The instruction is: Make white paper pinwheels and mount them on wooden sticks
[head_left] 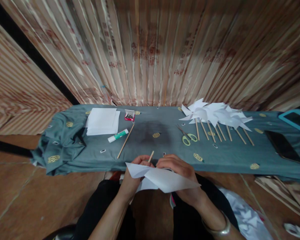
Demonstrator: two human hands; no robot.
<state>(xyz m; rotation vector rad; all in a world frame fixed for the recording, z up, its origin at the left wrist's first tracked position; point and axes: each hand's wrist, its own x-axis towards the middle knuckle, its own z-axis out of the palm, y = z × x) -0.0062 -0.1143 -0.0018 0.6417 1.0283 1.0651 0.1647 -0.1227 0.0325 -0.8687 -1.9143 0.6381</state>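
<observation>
My left hand [133, 176] is closed around a thin wooden stick [151, 156] whose tip pokes up between my hands. My right hand [180, 173] is closed on a folded white paper pinwheel [165, 180] that lies across both hands, above my lap. Both hands hover at the near edge of a low table under a teal cloth [145, 146]. A row of finished white paper pinwheels on sticks [215, 115] lies on the cloth to the right.
On the cloth: a stack of white paper [102, 120], a glue stick [118, 135], a loose wooden stick [125, 140], a small red pin box [129, 115], green-handled scissors [187, 136], a black phone [282, 145], and a teal-cased tablet [296, 120]. A curtain hangs behind.
</observation>
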